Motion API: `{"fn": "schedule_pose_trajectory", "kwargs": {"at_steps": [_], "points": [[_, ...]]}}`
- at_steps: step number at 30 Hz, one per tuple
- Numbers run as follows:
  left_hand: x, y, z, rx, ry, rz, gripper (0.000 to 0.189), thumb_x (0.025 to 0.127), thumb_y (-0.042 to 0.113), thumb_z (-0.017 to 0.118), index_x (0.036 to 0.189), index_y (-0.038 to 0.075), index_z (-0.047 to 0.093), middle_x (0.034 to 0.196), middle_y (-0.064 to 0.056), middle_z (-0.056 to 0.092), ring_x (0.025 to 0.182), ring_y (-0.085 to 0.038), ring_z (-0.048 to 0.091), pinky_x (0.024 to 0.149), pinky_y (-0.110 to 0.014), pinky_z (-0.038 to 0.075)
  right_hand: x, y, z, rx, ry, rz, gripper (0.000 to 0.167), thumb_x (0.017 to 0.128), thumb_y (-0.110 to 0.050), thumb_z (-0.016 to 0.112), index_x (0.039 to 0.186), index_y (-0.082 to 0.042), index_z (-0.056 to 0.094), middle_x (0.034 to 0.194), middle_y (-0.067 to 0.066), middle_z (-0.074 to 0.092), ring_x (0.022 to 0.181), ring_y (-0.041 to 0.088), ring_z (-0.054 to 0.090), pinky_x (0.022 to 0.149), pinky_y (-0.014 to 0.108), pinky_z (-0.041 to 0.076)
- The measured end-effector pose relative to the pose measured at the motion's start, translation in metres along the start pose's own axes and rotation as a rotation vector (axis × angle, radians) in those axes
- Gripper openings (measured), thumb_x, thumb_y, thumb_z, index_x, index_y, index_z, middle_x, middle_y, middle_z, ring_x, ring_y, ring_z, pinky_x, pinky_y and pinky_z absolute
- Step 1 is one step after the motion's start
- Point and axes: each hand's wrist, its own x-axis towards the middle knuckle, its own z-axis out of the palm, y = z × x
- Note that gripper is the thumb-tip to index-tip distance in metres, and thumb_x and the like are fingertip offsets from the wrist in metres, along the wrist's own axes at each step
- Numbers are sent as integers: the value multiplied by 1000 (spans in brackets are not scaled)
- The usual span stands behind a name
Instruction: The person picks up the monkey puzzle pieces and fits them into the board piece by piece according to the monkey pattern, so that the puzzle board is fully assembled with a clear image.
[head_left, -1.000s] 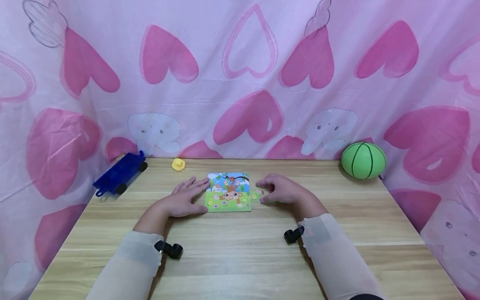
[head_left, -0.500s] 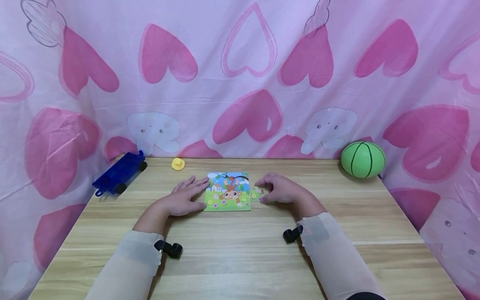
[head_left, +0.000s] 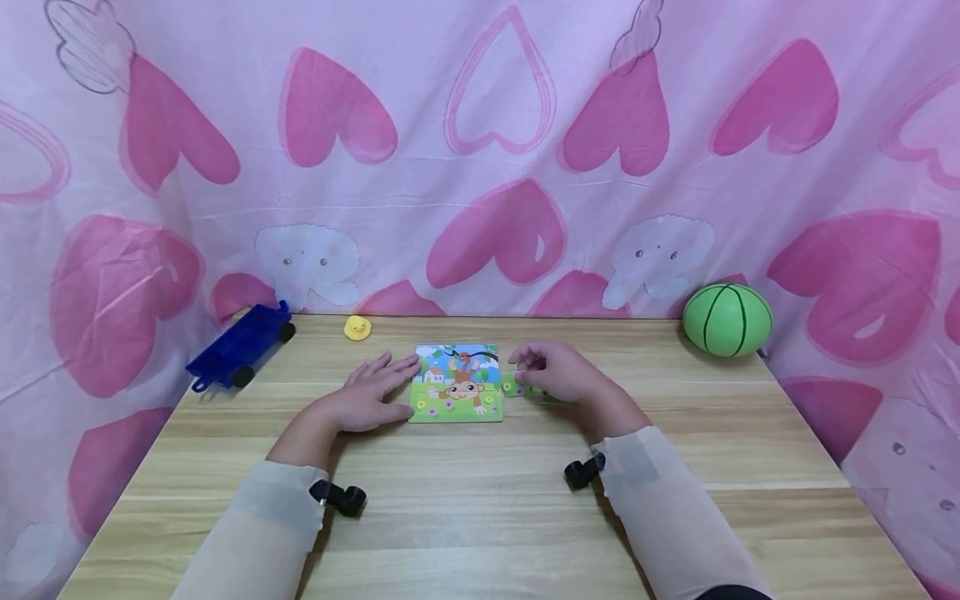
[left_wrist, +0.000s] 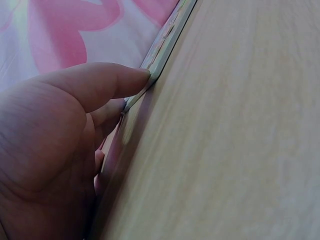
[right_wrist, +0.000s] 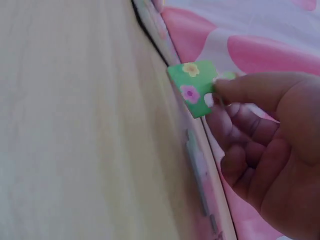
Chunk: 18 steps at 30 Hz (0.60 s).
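A square jigsaw puzzle point(head_left: 456, 383) with a monkey picture lies on the table in the head view. My left hand point(head_left: 367, 397) rests at its left side, fingers extended; in the left wrist view the thumb point(left_wrist: 122, 80) touches the board's edge. Just right of the puzzle, my right hand point(head_left: 562, 372) pinches a green puzzle piece point(right_wrist: 192, 87) printed with a yellow and a pink flower. Thumb and index finger hold one end of it, and it is tilted up off the table. Beneath that hand lies another puzzle piece point(right_wrist: 197, 172), mostly hidden in the head view.
On the wooden table point(head_left: 465, 517) a blue toy cart point(head_left: 240, 348) stands at the back left, with a small yellow duck point(head_left: 357, 327) near it. A green ball point(head_left: 727, 321) sits at the back right. A pink heart-print curtain point(head_left: 495, 233) hangs behind.
My right hand has risen slightly with the green puzzle piece, uncovering part of another piece below. My left hand stays at the puzzle's left side.
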Motion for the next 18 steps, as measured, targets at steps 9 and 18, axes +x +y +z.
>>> {"fn": "schedule_pose_trajectory", "kwargs": {"at_steps": [9, 18], "points": [[0, 0, 1, 4, 1, -1, 84, 101, 51, 67, 171, 32, 25, 182, 11, 14, 170, -37, -6, 134, -68, -6, 2, -20, 9, 95, -12, -76, 15, 102, -24, 74, 117, -26, 74, 107, -1, 73, 97, 23, 63, 80, 36, 58], [0, 0, 0, 1, -8, 3, 84, 101, 50, 67, 172, 31, 25, 182, 11, 14, 170, -37, -6, 135, -68, -6, 16, -47, 40, 119, -88, -149, 17, 104, -19, 72, 120, -17, 74, 108, -1, 72, 100, 19, 66, 89, 33, 58]]}}
